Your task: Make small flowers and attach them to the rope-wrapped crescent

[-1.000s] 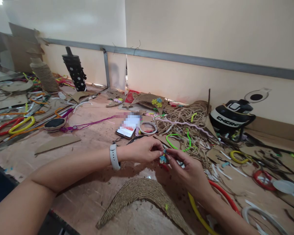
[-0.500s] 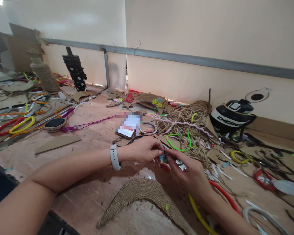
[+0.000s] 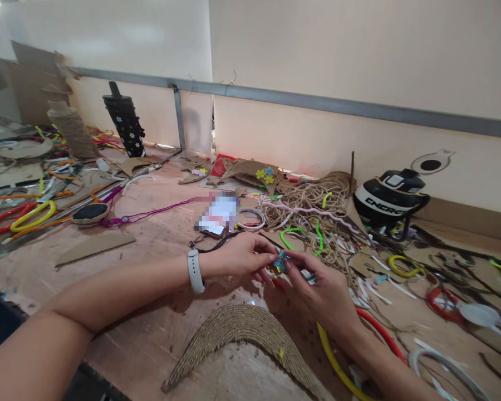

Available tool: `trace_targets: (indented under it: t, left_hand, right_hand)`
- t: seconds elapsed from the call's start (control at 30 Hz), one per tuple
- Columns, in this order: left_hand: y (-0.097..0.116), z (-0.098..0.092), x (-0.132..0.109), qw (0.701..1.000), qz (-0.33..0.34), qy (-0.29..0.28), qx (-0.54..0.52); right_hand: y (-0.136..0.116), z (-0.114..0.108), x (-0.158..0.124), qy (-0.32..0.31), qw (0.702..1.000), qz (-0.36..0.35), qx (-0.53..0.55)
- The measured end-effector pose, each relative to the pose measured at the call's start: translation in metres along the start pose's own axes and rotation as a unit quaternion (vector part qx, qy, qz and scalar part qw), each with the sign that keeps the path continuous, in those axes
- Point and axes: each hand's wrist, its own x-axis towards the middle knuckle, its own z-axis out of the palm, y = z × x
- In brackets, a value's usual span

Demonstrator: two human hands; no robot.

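Between the fingertips of both hands is a small blue flower point(image 3: 281, 262) with some yellow below it. My left hand point(image 3: 250, 255), with a pale watch strap at its wrist, pinches the flower from the left. From the other side my right hand point(image 3: 323, 287) pinches it with thumb and fingers. A shiny metallic piece point(image 3: 309, 275) shows by the right palm; whether the hand holds it I cannot tell. Below the hands, a curved crescent of coiled twine point(image 3: 234, 323) lies flat on the table, a bright green-yellow speck on its right arm.
A phone point(image 3: 215, 216) lies beyond my left hand. Tangled twine point(image 3: 317, 195) and a black bottle point(image 3: 390, 200) stand at the back right. Red and yellow loop handles point(image 3: 334, 365) pass under my right forearm. A cardboard piece point(image 3: 96, 248) lies on the left.
The flower has turned and shows more between the fingertips. My fingers have shifted slightly around it. The whole view has moved a little, with objects sitting farther left.
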Motion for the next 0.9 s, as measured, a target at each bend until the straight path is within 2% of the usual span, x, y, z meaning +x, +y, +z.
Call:
trace_targets:
  t: [0.2,0.27,0.43,0.6,0.9]
  left_hand:
    - [-0.001,0.001,0.003,1.000,0.004,-0.003,-0.011]
    - [0.000,0.000,0.002,1.000,0.012,-0.004,-0.002]
    - [0.004,0.000,0.000,1.000,0.006,-0.004,0.019]
    - [0.007,0.001,-0.001,1.000,-0.005,0.007,0.015]
    - [0.000,0.001,0.001,0.999,0.019,0.021,0.023]
  right_hand:
    - [0.009,0.007,-0.005,0.028,0.991,-0.119,-0.064]
    - [0.011,0.009,-0.007,0.024,0.989,-0.129,-0.072]
    - [0.012,0.012,-0.009,0.043,0.998,-0.002,-0.036]
    - [0.008,0.012,-0.009,0.059,0.997,0.029,-0.028]
    - [0.003,0.007,-0.008,0.025,0.996,0.075,0.030]
